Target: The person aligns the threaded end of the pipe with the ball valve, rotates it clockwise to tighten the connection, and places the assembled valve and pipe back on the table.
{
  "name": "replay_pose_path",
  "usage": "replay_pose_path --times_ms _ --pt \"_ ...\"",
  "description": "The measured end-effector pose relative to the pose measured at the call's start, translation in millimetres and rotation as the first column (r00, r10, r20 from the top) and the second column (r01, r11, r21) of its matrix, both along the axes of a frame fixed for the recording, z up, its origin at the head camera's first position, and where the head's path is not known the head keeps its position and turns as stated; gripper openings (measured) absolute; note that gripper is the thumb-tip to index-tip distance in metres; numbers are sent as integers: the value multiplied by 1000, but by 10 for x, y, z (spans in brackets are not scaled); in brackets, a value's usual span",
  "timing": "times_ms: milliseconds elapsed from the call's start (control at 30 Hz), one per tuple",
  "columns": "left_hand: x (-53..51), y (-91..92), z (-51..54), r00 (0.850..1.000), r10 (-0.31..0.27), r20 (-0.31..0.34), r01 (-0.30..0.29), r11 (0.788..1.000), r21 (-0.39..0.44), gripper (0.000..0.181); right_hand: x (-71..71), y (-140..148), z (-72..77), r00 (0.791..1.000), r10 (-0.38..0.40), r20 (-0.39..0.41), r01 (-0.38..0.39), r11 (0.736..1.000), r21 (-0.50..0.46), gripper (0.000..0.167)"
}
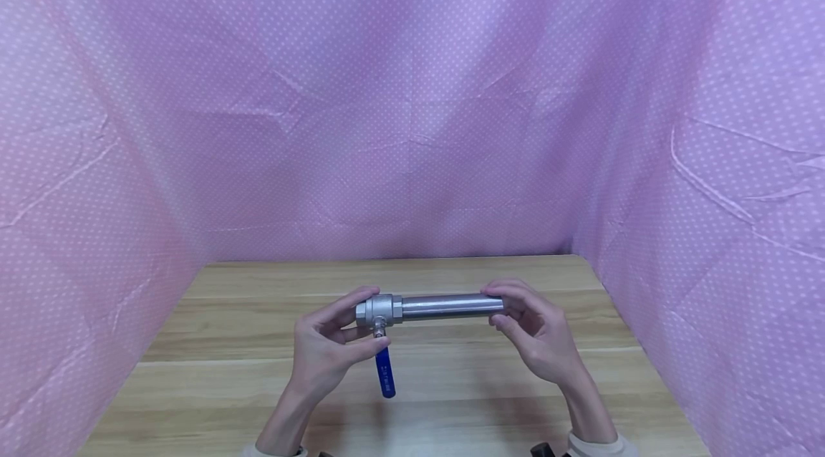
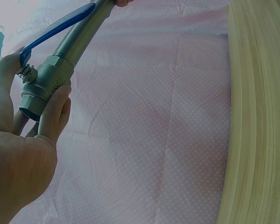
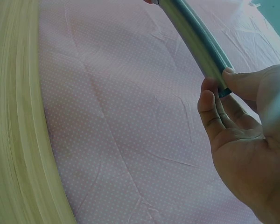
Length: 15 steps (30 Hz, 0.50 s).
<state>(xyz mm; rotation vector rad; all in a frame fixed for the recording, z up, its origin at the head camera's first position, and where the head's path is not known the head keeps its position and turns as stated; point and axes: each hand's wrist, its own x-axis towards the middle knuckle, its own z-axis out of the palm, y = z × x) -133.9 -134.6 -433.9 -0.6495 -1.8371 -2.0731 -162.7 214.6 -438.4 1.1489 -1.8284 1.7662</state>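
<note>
A metal ball valve (image 1: 384,309) with a blue lever handle (image 1: 385,373) is joined to a straight steel pipe (image 1: 445,306). Both hands hold the assembly roughly level above the table. My left hand (image 1: 325,349) grips the valve body at the left end, its thumb against the base of the lever. In the left wrist view the open bore of the valve (image 2: 42,88) faces the palm. My right hand (image 1: 538,335) pinches the pipe's free end between thumb and fingers, as the right wrist view of the pipe (image 3: 198,39) also shows.
A light wood-grain table (image 1: 451,414) lies beneath the hands. Pink cloth with white dots (image 1: 412,120) hangs at the back and along both sides of the table. Dark objects (image 1: 543,450) show near the wrists at the bottom edge.
</note>
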Motion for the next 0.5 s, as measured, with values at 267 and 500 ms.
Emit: replay_pose_path --times_ms 267,500 --pt "1 -1 2 1000 -2 6 2 1000 4 72 8 4 0 1000 -5 1 5 1000 -1 51" --pt "6 -1 9 1000 -3 13 3 1000 9 71 10 -1 6 999 -27 -17 27 1000 16 47"
